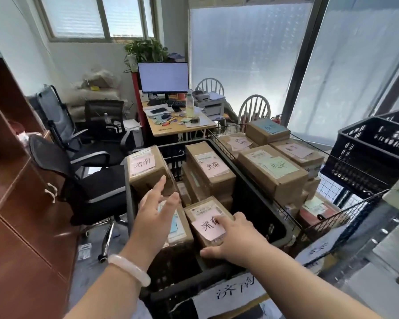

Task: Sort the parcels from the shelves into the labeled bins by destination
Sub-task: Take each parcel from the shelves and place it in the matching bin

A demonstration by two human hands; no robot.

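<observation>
head view: black bin point(260, 203) directly below, white label point(235, 290) with handwritten characters on its near wall. bin holds several brown parcels. the near parcel point(203, 209) lies flat in the near right part of the bin, with a pink note point(205, 229) on top.

right hand point(235, 236) is on this parcel: index finger lies across the pink note, thumb is against the near end face, palm covers the near right corner. the other fingers are hidden behind the hand, so i cannot tell whether it grips the parcel or only rests on it.

left hand point(157, 210) is spread wide, fingers straight and apart, holding nothing. it hovers over a second parcel point(182, 233) that lies just left of the first, touching it. pale bracelet point(129, 269) on the left wrist.

further back in the bin: a tilted parcel point(145, 178) at the far left and a centre parcel point(207, 166) on a stack, both with pink notes.

wire basket point(346, 210) stands just right of the bin, piled with more parcels; the top one point(272, 178) has a green note. black crates point(373, 153) are stacked at far right. office chair point(90, 180) is left of the bin; desk point(171, 130) with monitor point(162, 77) is behind.
</observation>
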